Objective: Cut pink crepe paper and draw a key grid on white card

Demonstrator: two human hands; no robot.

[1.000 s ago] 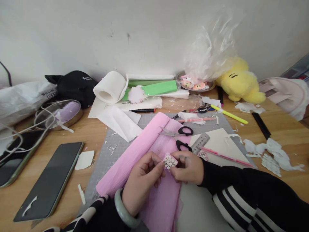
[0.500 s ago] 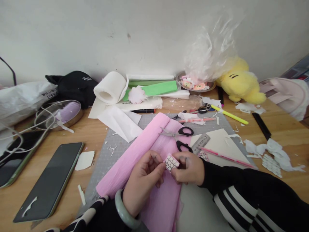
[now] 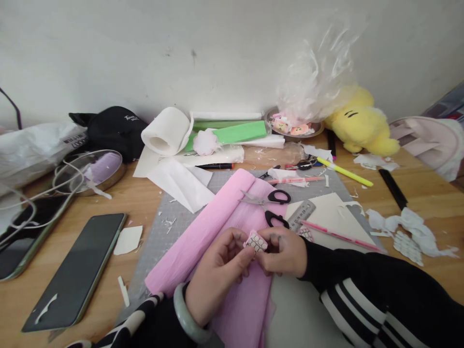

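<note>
Between my two hands is a small pink-edged piece with a black-and-white pattern of rounded cells. My left hand pinches its left side, thumb on the patterned face. On its other side, the fingers of my right hand grip the right edge. Both hands hover over a roll of pink crepe paper, partly unrolled under them. Black-handled scissors lie spread on the paper just beyond my hands. A second patterned piece shows beside my right wrist, partly hidden.
A steel ruler and a pink pencil-like stick lie at right on white card. The grey cutting mat carries paper scraps. A phone lies left; a toilet paper roll, green paper and yellow plush toy stand behind.
My left thumb has slid further right over the patterned face, and the small piece has tilted a little. My right hand has barely moved.
</note>
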